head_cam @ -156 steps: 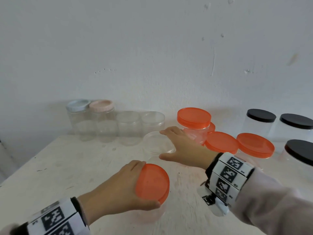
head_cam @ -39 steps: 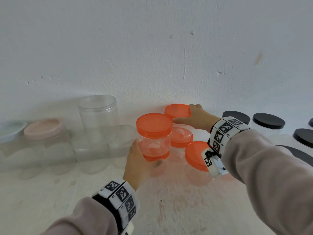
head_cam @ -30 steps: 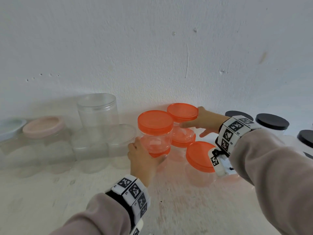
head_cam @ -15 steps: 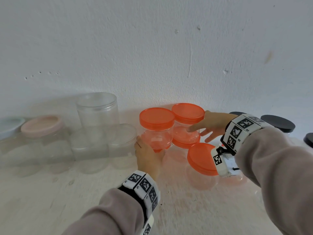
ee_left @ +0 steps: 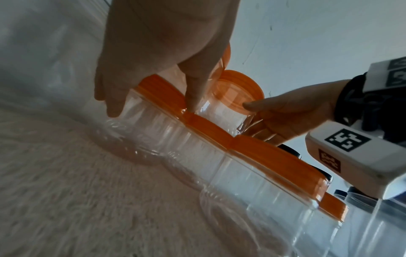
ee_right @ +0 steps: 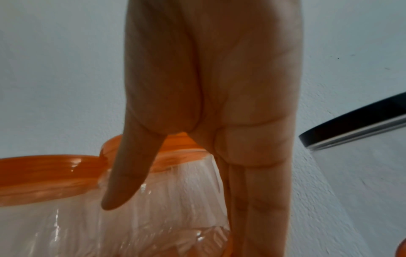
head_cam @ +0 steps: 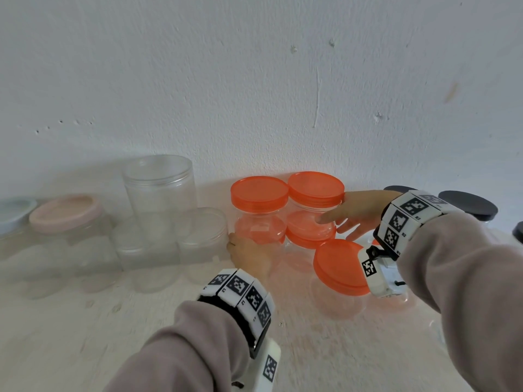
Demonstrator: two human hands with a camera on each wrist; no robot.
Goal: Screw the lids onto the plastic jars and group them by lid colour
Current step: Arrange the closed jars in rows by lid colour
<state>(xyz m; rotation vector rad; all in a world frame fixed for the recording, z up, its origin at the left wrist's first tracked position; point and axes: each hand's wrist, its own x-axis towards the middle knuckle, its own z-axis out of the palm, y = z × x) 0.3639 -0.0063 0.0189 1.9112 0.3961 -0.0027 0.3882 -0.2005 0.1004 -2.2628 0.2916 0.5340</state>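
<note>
Two clear jars with orange lids stand side by side on top of lower orange-lidded jars by the wall. My left hand (head_cam: 249,256) grips the left upper jar (head_cam: 259,222) low on its wall, with thumb and fingers round it (ee_left: 158,52). My right hand (head_cam: 351,217) lies with straight fingers against the side of the right upper jar (head_cam: 311,222), the thumb on its front wall (ee_right: 123,182). Another orange-lidded jar (head_cam: 339,267) stands in front, under my right wrist.
Clear jars with clear lids (head_cam: 158,193) are stacked to the left, next to a pink-lidded jar (head_cam: 63,213) and a pale blue lid (head_cam: 14,210). Black-lidded jars (head_cam: 467,205) stand to the right. The white table (head_cam: 85,335) lies bare near me.
My left hand has carried its orange-lidded jar back beside the other stacked jar. My right hand has slid from that jar's lid down to its side.
</note>
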